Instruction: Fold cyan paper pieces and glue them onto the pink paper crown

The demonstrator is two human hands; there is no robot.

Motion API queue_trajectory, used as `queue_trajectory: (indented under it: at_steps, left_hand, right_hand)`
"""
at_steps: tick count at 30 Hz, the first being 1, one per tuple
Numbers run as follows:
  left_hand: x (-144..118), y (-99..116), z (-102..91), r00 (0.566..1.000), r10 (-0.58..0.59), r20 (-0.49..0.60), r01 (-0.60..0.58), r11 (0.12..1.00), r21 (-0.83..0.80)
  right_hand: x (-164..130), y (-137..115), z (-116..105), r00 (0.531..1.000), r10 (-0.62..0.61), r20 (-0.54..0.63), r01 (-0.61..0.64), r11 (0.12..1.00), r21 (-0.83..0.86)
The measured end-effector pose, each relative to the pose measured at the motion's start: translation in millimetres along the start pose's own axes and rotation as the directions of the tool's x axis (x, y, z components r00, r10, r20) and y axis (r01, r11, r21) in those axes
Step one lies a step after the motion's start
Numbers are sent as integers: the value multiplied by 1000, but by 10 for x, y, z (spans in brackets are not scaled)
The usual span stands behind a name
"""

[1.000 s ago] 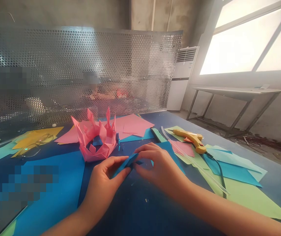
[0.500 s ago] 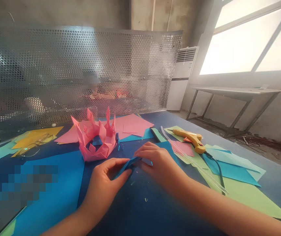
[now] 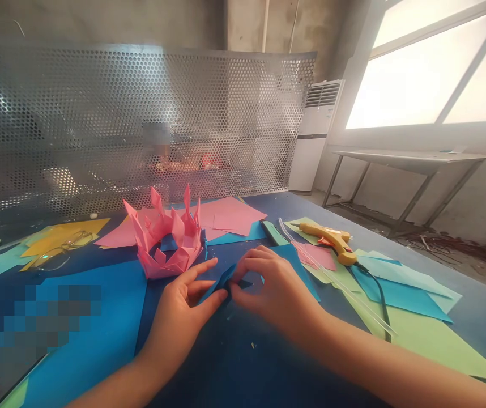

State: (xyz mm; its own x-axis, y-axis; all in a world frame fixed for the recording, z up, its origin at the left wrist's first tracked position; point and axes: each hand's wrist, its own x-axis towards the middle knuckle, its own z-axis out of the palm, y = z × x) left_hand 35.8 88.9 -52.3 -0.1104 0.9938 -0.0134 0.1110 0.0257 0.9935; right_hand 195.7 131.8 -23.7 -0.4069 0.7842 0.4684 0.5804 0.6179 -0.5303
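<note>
Between the hands [image 3: 226,294] is matt blue paper [image 3: 221,280]; beyond them, a pink paper crown [image 3: 164,241] and perforated shiny metal screen [image 3: 141,124].

small blue paper piece [image 3: 221,281], folded (partly), on table

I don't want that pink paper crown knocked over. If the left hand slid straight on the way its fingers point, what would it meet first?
Probably the blue folded paper that the left hand pinches, then the right hand; the pink crown sits left of that line.
</note>
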Motion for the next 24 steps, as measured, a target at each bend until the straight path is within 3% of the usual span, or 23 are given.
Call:
queue_trajectory:
  at_steps: [4, 8, 12, 15, 18, 24]
  left_hand:
    - [20, -20, -10, 1000, -8, 16, 9, 999, -45]
    - [37, -46, -17, 1000, -15, 18, 17, 993, -117]
    - [60, -80, -24, 1000, -19, -24, 14, 982, -187]
    - [74, -92, -25, 997, -26, -68, 10, 974, -228]
    - [67, -77, -20, 997, -17, -74, -1, 974, -228]
    - [53, -74, -22, 996, 50, -72, -57, 994, -96]
  right_hand:
    - [-32, 11, 53, 987, -137, -86, 136, 991, -19]
    - [-76, 27, 72, 941, -291, -174, 282, 957, -76]
    - [-122, 20, 90, 915, -380, -134, 352, 916, -191]
    - [-146, 16, 120, 934, -355, -43, 343, 923, -172]
    - [-155, 14, 146, 953, -304, -7, 304, 952, -47]
    - [-127, -51, 78, 991, -129, 35, 120, 975, 185]
